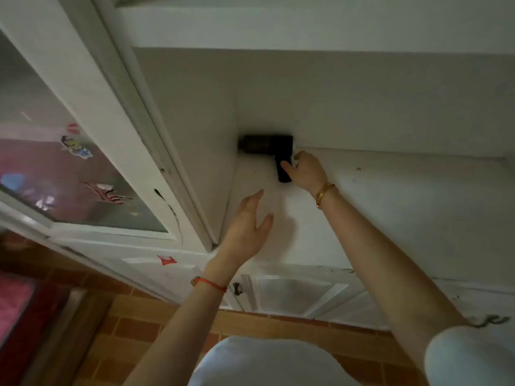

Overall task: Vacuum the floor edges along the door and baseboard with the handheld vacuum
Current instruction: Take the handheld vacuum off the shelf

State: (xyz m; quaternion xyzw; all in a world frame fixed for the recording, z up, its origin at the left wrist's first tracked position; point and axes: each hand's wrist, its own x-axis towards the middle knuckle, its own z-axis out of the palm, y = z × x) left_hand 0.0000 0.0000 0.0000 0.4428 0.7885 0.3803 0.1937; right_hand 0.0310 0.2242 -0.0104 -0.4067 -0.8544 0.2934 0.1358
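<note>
The black handheld vacuum (264, 144) lies on a white counter (390, 207), its barrel against the back wall in the corner, its handle pointing toward me. My right hand (305, 171), with a gold bracelet on the wrist, wraps its fingers around the handle. My left hand (248, 227), with a red string on the wrist, hovers flat over the counter below and left of the vacuum, fingers apart, holding nothing.
A white cabinet with a glass door (69, 168) covered in stickers stands to the left. White cupboard doors (292, 293) sit under the counter. An orange-brown tiled floor (139, 330) lies below. A shelf (306, 29) overhangs the counter.
</note>
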